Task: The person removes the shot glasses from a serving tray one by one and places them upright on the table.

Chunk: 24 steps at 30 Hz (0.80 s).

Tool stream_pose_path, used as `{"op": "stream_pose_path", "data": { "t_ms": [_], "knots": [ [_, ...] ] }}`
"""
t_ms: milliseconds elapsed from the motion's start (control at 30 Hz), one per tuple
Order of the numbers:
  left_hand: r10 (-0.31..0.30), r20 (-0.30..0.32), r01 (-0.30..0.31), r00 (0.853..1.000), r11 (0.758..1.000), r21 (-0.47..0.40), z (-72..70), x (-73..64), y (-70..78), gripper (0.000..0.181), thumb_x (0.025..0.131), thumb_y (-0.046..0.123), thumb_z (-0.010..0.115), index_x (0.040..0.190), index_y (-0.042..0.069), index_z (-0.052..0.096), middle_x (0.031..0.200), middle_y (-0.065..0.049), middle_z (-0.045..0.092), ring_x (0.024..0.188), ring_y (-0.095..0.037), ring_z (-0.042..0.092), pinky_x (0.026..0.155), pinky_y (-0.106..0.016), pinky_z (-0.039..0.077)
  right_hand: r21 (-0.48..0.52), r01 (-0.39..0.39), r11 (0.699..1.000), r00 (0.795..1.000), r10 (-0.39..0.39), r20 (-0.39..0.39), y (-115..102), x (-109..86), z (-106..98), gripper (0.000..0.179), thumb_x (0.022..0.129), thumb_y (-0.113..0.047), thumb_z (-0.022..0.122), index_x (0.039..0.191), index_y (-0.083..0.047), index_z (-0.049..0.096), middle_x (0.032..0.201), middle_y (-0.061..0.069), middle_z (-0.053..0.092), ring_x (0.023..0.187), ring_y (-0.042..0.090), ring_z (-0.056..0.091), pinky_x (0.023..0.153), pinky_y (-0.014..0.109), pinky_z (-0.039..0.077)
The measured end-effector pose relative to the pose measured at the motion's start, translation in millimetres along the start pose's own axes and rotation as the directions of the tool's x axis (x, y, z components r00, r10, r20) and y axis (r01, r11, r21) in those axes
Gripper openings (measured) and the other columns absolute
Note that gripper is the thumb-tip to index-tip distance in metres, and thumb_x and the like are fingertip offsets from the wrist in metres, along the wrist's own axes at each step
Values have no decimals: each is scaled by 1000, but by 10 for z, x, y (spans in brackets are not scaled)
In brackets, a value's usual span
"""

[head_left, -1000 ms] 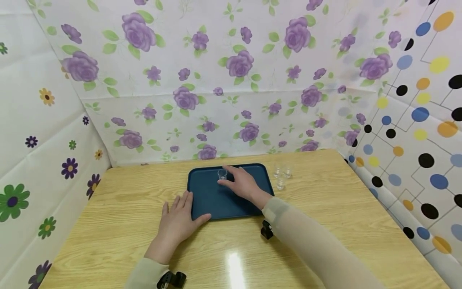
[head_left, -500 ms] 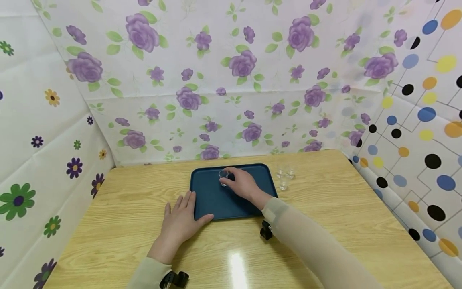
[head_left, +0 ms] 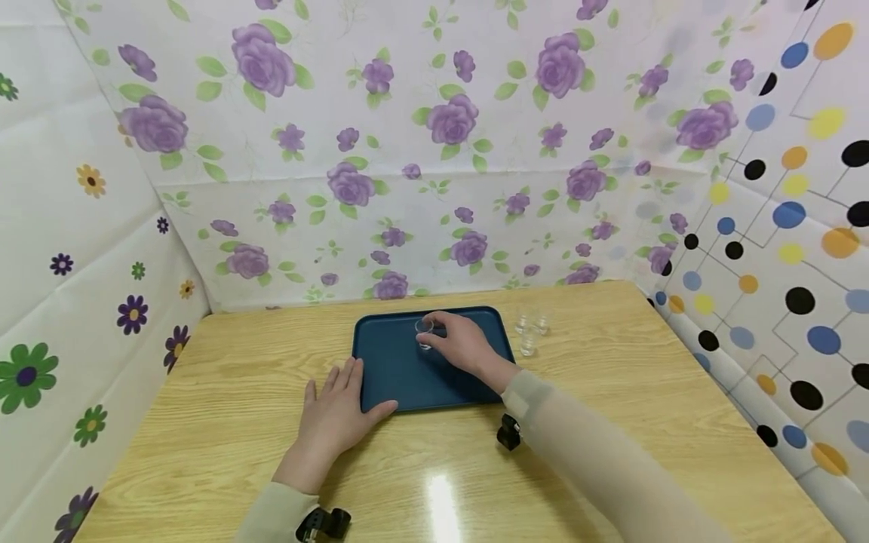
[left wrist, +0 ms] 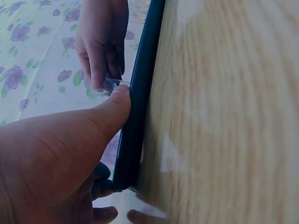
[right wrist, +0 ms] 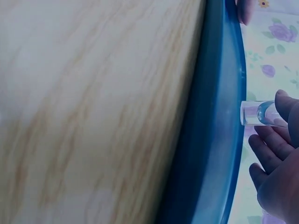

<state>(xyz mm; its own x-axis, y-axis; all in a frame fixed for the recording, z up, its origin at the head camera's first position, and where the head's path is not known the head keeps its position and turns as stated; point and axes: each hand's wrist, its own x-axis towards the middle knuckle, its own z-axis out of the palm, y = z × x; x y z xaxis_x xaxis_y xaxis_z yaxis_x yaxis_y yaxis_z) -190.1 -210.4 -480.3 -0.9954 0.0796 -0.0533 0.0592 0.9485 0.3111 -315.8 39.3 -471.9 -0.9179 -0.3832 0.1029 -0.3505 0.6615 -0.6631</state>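
A small clear shot glass (head_left: 425, 343) stands upright over the dark blue tray (head_left: 394, 385); whether its base touches the tray, I cannot tell. My right hand (head_left: 463, 343) pinches this glass between thumb and fingers, coming from its right side. In the right wrist view the thumb lies on one side of the glass (right wrist: 251, 113) and the fingers on the other. My left hand (head_left: 333, 415) rests at the tray's front left corner with fingers extended. Its thumb touches the tray's front edge (left wrist: 140, 93) in the left wrist view, and its other fingertips are by the left side.
Several more clear glasses (head_left: 528, 343) stand grouped on the wooden table (head_left: 611, 377), just right of the tray. A floral cloth (head_left: 414, 173) hangs behind the table, and patterned cloths flank both sides. Each wrist carries a black camera mount (head_left: 324, 523).
My right thumb and fingers, wider apart around the glass a second ago, have come together on it. The glass has shifted slightly right. My left hand stays at the tray corner.
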Motion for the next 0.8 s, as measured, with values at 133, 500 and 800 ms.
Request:
{"op": "stream_pose_path", "data": {
  "t_ms": [133, 500, 800],
  "knots": [
    [1, 6, -1, 1000, 1000, 2, -14, -1, -1, 110, 101, 75, 65, 175, 3, 27, 180, -22, 25, 164, -50, 22, 128, -78, 6, -11, -1, 1000, 1000, 1, -7, 3, -48, -85, 44, 110, -46, 71, 146, -21, 70, 138, 0, 72, 133, 23, 67, 106, 48, 58],
    [-10, 21, 11, 1000, 1000, -11, -40, -9, 15, 113, 100, 77, 63, 175, 2, 26, 180, -23, 24, 164, -52, 20, 127, -80, 4, -5, 10, 1000, 999, -10, -37, -19, -239, -344, 40, 109, -47, 72, 141, -23, 72, 130, -4, 72, 129, 21, 68, 104, 47, 58],
    [-5, 31, 6, 1000, 1000, -17, -11, -9, 38, 114, 99, 79, 63, 175, 2, 26, 180, -23, 23, 164, -53, 20, 126, -81, 4, 2, 25, 1000, 998, -25, -61, -12, -419, -581, 35, 110, -43, 72, 137, -21, 74, 127, -3, 73, 126, 21, 68, 101, 47, 59]
  ]
}}
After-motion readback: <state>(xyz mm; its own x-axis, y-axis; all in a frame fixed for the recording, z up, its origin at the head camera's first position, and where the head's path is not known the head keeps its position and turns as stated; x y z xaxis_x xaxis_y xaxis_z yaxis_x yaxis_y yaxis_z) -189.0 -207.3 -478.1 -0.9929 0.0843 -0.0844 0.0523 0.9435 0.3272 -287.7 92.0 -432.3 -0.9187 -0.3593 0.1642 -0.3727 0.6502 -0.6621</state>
